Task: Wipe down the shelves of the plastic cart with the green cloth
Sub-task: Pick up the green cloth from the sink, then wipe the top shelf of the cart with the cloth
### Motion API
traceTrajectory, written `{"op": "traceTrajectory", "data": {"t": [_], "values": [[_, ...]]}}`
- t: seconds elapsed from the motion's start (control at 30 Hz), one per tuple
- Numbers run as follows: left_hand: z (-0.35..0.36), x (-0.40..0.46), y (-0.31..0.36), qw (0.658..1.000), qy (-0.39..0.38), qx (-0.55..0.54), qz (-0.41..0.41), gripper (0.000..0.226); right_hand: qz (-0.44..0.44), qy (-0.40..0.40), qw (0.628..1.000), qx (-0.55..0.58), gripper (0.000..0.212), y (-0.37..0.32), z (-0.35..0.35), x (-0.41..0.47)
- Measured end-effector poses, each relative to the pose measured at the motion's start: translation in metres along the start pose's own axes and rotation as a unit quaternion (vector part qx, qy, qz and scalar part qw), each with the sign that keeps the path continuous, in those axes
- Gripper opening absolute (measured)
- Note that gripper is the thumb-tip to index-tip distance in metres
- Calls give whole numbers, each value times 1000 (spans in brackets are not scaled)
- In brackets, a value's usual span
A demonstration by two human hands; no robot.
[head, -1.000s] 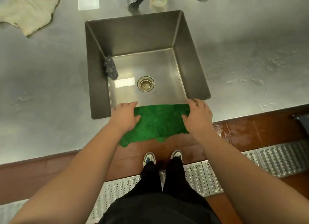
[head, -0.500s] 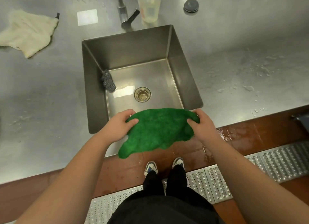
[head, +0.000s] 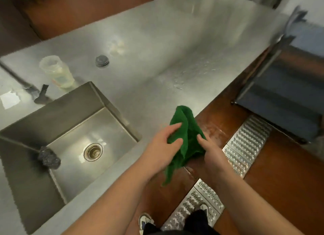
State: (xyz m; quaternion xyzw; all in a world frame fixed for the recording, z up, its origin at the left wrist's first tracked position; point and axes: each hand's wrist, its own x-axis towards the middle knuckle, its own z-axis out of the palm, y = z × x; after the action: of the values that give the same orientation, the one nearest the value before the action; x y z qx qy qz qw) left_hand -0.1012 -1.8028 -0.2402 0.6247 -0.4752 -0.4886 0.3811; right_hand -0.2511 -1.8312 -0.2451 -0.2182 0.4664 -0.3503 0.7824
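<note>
The green cloth (head: 187, 129) is bunched up in the air over the counter's front edge, with a tail hanging down toward the floor. My left hand (head: 163, 147) grips its left side, fingers pressed into the fabric. My right hand (head: 212, 152) grips its right side from below. A dark grey cart (head: 287, 94) with metal posts stands at the right, past the end of the counter; its shelves are blurred.
A steel sink (head: 57, 112) sits at the left with a dark scouring pad (head: 49, 157) inside. On the steel counter (head: 175, 50) stand a clear plastic container (head: 56, 71) and a dark round stopper (head: 102, 60). Perforated metal floor grates (head: 245, 143) run along the brown floor.
Both hands lifted the green cloth off the sink's front edge and gathered it into a bunch. My view swung to the right, bringing the cart into sight.
</note>
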Motion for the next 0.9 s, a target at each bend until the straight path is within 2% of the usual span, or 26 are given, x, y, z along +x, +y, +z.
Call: {"op": "traceTrajectory", "data": {"t": [0.07,0.13,0.23,0.3,0.37,0.43,0.5,0.63,0.77,0.83,0.9], "values": [[43,22,27,994,-84,64,24,59,1,3,994,108,52,-24,-28,-8],[86,38,53,980,-188,56,36,62,-10,15,983,184,66,-55,-63,-15],[151,54,90,943,-329,-54,7,60,-51,38,972,226,54,-105,-125,-27],[197,68,109,926,-367,-87,-1,56,-74,50,968,234,40,-137,-168,-35],[240,85,125,921,-373,-110,-3,49,-86,72,963,245,35,-164,-214,-40],[277,108,135,907,-369,-197,-36,42,-100,106,952,270,36,-189,-256,-45],[309,132,147,894,-329,-293,-86,39,-124,128,937,299,43,-213,-293,-47],[363,187,162,885,-216,-384,-150,35,-182,157,908,344,45,-261,-350,-49],[395,251,181,879,-161,-414,-175,31,-198,191,898,345,47,-302,-390,-31],[406,289,196,890,-137,-404,-163,31,-219,192,895,337,53,-327,-406,-15],[415,329,215,915,-121,-364,-121,30,-251,180,891,334,71,-360,-419,5]]}}
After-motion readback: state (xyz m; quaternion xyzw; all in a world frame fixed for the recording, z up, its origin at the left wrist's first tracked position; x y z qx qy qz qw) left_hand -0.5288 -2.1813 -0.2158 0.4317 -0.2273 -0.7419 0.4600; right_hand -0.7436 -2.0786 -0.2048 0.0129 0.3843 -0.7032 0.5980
